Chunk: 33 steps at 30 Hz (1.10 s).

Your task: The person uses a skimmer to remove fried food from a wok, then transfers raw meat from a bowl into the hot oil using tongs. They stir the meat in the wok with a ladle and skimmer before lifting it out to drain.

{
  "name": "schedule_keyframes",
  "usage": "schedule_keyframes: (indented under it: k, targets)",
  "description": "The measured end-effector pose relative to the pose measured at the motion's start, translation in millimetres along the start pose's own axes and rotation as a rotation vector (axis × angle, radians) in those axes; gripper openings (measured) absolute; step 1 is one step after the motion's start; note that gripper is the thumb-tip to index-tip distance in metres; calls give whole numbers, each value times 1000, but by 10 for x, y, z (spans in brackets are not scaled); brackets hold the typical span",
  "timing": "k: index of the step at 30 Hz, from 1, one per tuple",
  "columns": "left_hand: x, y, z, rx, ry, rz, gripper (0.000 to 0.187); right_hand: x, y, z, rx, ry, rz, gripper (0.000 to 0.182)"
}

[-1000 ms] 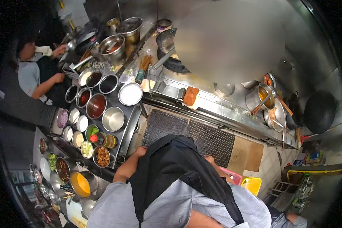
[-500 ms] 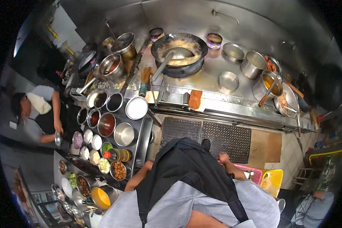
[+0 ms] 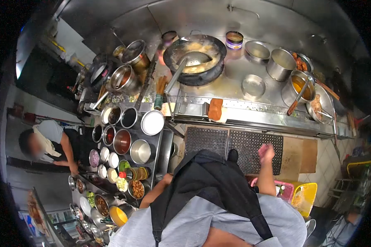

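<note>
Steel, likely stiff and weighty, best held by its rim, the filled bowl (image 3: 131, 196) sits lower left, near our left hand (image 3: 167, 178); how fingers stand there or on our right hand (image 3: 266, 152), we cannot tell.

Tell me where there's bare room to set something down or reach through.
Bare steel shows on the counter between the wok and the shallow round pan, in front of the purple-labelled tin. A hand might pass above the floor mat, between the counter and the right hand. Crowded: the side table, with bowls, and the counter's right end, with pots.
</note>
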<state>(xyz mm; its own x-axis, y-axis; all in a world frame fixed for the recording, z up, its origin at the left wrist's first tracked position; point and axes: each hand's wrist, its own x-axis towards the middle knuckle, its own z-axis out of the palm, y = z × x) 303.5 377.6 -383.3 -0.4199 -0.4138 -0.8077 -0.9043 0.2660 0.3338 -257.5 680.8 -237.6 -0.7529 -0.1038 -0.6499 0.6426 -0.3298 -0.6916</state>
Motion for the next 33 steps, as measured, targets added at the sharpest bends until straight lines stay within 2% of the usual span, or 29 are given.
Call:
schedule_keyframes:
  k: [1,2,4,5,6,8,9,10,12,13,14,16,18,21,22,24,25,26,27,29,30,32,33]
  targets:
    - [-59,90,-39,0,-2,-2,54,235,-241,-31,118,-141,-91,28]
    - [-103,193,-78,14,29,-34,54,304,-558,81,222,-20,-69,33]
    - [55,227,-68,23,63,-62,54,487,-1116,215,215,-95,-84,71]
    - [281,115,-12,118,54,-21,46,492,-1368,337,227,-146,-77,80]
    - [384,127,36,210,44,20,39,483,-1586,492,219,-150,-79,80]
    - [63,566,-314,485,8,304,30,497,-1915,763,108,-184,-54,75]
    - [-307,1029,-628,615,19,450,25,666,-2031,765,77,-360,-3,54]
    - [-410,1334,-692,601,24,451,25,768,-2085,849,65,-366,-6,54]
    - [-451,1784,-721,-365,383,188,19,986,-2180,1038,23,-264,-2,28]
    - [-358,1873,-761,-474,483,244,20,980,-2227,1181,1,-154,-1,17]
    - [-250,1951,-822,-583,586,299,22,947,-2234,1285,-101,-77,-150,13]
    - [-626,2553,-1313,-516,779,325,19,982,-2232,1394,-189,-64,-284,10]
    - [-985,3027,-1806,-606,905,415,20,836,-2184,1434,-250,-103,-354,8]
    - [-1308,3422,-2471,-653,1036,471,19,298,-1960,1537,-350,-175,-539,3]
    - [-1363,3510,-2663,-668,1073,500,20,9,-1874,1609,-365,-193,-566,8]
    - [-1357,3617,-3045,-542,1123,550,20,-259,-1629,1612,-406,-307,-601,20]
    - [-1255,3626,-3228,-477,1122,553,22,-326,-1572,1656,-531,-357,-594,26]
    - [-1132,3628,-3389,-415,1119,558,25,-433,-1494,1689,-471,-332,-446,26]
    - [-1019,3650,-3520,-411,1108,579,25,-522,-1404,1753,-480,-361,-476,26]
    - [-786,3698,-3732,59,1231,511,40,-669,-1267,1935,-554,-407,-524,28]
    - [-664,3723,-3802,57,1223,528,40,-759,-1181,2070,-619,-421,-535,28]
    - [-468,3788,-3864,259,1195,414,60,-1030,-1090,2385,-641,-513,-467,28]
    - [-425,3852,-3907,305,1079,298,69,-984,-980,2496,-641,-566,-472,27]
